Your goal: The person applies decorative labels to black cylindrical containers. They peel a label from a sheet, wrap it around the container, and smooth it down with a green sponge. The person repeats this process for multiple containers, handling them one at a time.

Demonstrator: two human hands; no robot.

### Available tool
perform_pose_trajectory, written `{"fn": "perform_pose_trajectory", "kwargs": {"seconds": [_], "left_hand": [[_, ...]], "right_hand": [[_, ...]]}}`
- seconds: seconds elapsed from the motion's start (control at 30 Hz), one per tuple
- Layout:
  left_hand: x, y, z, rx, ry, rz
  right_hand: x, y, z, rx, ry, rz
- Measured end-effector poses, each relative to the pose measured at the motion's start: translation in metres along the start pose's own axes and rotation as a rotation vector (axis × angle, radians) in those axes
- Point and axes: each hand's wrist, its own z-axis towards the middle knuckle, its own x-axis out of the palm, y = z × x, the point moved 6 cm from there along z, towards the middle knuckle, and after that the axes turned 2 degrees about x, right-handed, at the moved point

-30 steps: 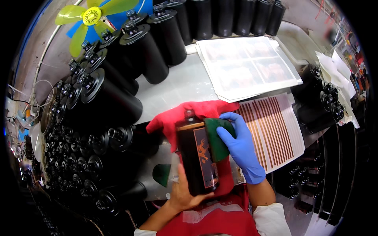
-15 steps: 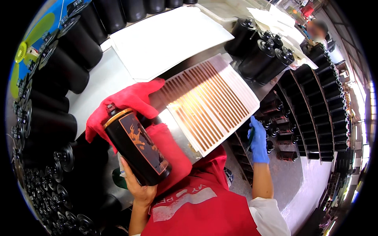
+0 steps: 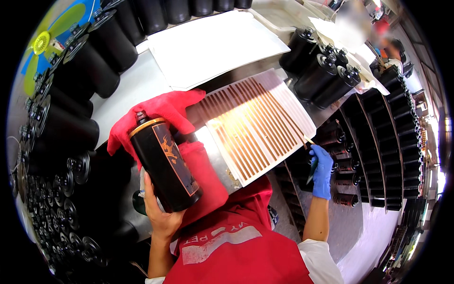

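Observation:
My left hand [image 3: 163, 218] is wrapped round the lower part of a black bottle [image 3: 156, 165] with a gold band at its shoulder and a gold-and-orange pattern on its side. The bottle lies tilted against a red cloth [image 3: 208, 177]. On the right, my blue-gloved right hand [image 3: 322, 171] pinches the end of a thin gold-brown strip [image 3: 289, 121], which slants off a white sheet [image 3: 291, 102]. Several more strips lie in rows on that sheet. A dark green, thin object [image 3: 311, 172] also shows in the right hand; its kind is unclear.
Black bottles [image 3: 101, 66] line the table's left and far edges. White paper [image 3: 217, 47] lies beyond the strips, with more black bottles [image 3: 316, 78] to its right. Shelves of bottles [image 3: 373, 151] stand at the right. A green fan [image 3: 41, 42] is at far left; a person is at far right.
My right hand has closed on a strip's end and drawn it aside from the row at the sheet's right edge. The bottle has turned a little more upright in my left hand.

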Motion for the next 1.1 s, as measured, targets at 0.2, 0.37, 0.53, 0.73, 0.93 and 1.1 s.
{"fn": "perform_pose_trajectory", "kwargs": {"seconds": [0.2, 0.37, 0.53, 0.73, 0.93, 1.1], "left_hand": [[-0.011, -0.047, 0.000, 0.229, -0.037, 0.090], [0.038, -0.118, 0.044, 0.234, 0.346, -0.351], [0.058, -0.127, 0.048, -0.022, 0.717, -0.787], [-0.011, -0.074, 0.003, -0.256, 0.355, -0.539], [-0.044, -0.051, -0.022, -0.383, 0.085, -0.242], [-0.049, -0.048, -0.022, -0.271, -0.146, -0.070]], "right_hand": [[0.049, 0.132, -0.084, -0.297, 0.137, -0.343], [0.135, 0.214, -0.195, -0.832, 0.736, -0.624], [0.140, 0.230, -0.208, -0.888, 0.883, -0.374], [0.136, 0.172, -0.151, -0.363, 0.826, -0.315], [0.139, 0.108, -0.123, -0.065, 0.779, -0.223], [0.149, 0.085, -0.106, 0.034, 0.757, -0.210]]}}
